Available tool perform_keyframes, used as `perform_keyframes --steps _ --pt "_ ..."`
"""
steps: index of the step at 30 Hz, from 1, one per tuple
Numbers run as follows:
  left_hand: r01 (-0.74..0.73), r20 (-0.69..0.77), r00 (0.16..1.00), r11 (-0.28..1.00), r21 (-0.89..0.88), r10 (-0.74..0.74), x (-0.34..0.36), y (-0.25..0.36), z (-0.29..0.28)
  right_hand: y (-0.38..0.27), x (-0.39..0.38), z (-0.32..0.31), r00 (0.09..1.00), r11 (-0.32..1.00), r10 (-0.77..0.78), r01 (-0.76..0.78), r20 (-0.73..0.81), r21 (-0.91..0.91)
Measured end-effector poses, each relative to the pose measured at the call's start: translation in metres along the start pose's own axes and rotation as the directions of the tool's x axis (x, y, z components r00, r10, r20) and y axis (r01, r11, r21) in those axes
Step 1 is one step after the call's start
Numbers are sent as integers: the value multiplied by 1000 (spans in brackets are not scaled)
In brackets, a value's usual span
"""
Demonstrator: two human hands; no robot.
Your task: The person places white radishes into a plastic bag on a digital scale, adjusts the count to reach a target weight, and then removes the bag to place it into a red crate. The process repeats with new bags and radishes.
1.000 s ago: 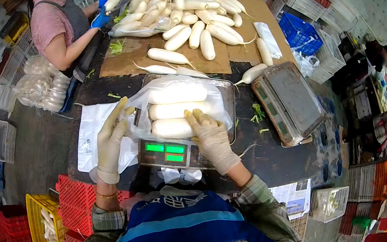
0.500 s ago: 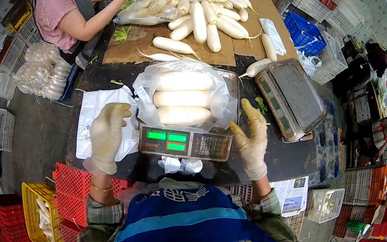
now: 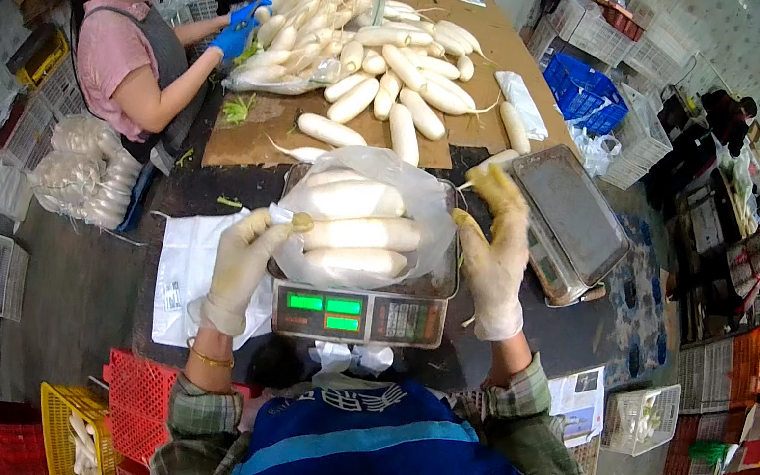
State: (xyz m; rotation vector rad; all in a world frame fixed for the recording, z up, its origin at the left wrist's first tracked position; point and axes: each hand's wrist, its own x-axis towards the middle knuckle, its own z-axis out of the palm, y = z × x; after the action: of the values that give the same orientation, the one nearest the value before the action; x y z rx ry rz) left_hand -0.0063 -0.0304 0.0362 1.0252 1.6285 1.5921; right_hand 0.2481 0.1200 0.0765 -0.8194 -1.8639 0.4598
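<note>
A clear plastic bag (image 3: pixel 427 235) with several white radishes (image 3: pixel 363 232) lies on the pan of a digital scale (image 3: pixel 358 316), whose green displays are lit. My left hand (image 3: pixel 241 265), in a pale glove, has thumb and fingers closed at the bag's left edge. On the other side, my gloved right hand (image 3: pixel 497 261) is held up with fingers apart, close to the bag's right edge and holding nothing. A flat white bag (image 3: pixel 184 281) lies under and beside my left hand.
Beyond the scale, loose radishes (image 3: pixel 402 132) pile on cardboard (image 3: pixel 493 27). A second scale (image 3: pixel 569 223) stands to the right. A co-worker in blue gloves (image 3: pixel 230 40) handles a large bag of radishes (image 3: pixel 307 37) at the far left. Red crates (image 3: pixel 136 408) stand below my left arm.
My left hand has moved right and up to the bag's edge, its fingers closing there. My right hand stays near the bag. The bag's sides stand higher around the radishes. The view has tilted up.
</note>
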Motion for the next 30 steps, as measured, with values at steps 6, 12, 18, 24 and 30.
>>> perform_keyframes --steps 6,12,18,24,30 --pt "89 -16 994 915 -394 -104 -21 1 13 -21 -23 38 895 974 -213 161 391 160" --pt "59 -93 989 892 -448 -112 -34 -7 3 28 -61 82 689 952 -66 259 722 -160" --pt "77 -75 991 917 -391 -115 -34 -33 -2 36 -69 88 706 972 -132 230 696 -49" --pt "35 -313 946 984 -175 -89 -32 -31 -1 -24 -30 38 673 880 -41 374 738 -293" --pt "-16 -446 894 996 -92 -27 -46 -38 -21 -8 -19 -22 919 848 378 -392 112 356"
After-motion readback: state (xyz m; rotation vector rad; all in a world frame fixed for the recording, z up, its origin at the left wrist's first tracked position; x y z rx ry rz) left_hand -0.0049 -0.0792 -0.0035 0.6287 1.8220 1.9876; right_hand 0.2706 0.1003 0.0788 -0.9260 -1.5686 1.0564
